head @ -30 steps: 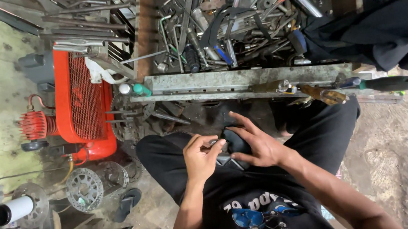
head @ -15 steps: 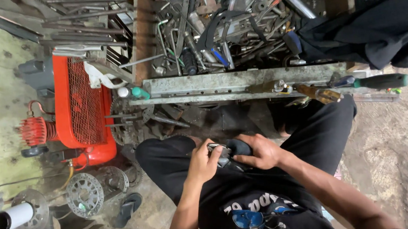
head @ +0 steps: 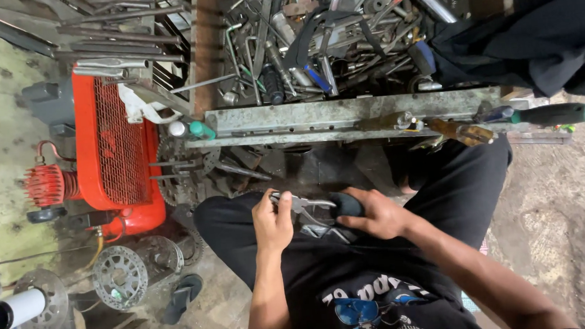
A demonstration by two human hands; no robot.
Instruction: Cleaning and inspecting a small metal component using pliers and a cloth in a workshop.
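You are seated, looking down at your lap, both hands meeting over your black trousers. Your right hand point(head: 373, 215) is closed around the dark handles of a pair of pliers point(head: 313, 206), which lies across your thighs with its metal nose pointing left. Your left hand point(head: 273, 222) pinches the nose end with curled fingers. Just above your knees runs a worn metal bar point(head: 316, 117), with a green-handled screwdriver point(head: 546, 114) resting at its right end. A red compressor point(head: 107, 148) stands to the left
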